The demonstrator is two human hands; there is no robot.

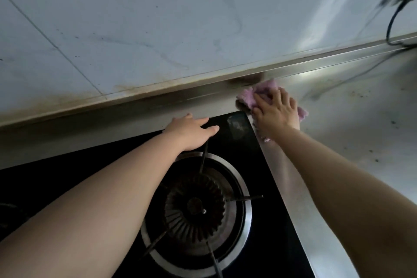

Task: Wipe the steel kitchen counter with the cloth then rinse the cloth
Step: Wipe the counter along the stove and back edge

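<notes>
wiping underway: right hand (274, 111) presses pink cloth (261, 92) flat-fingered on specked steel counter (352, 119); left hand (191, 132) relaxed on hob (259, 165); rinse outstanding.

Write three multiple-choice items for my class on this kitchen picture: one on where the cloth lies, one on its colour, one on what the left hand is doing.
1. Where is the cloth?
A. On the burner
B. On the steel counter beside the hob's far right corner
C. Hanging on the wall

2. What colour is the cloth?
A. Pink-lilac
B. Green
C. White

3. What is the left hand doing?
A. Gripping a sponge
B. Turning a knob
C. Resting flat with straight fingers at the hob's far edge

Key:
1 B: the right hand presses it onto the steel counter, next to the black hob, near the back ledge.
2 A: the fabric showing round the fingers is pink-lilac.
3 C: its fingers lie straight and hold nothing, beyond the burner.
</notes>
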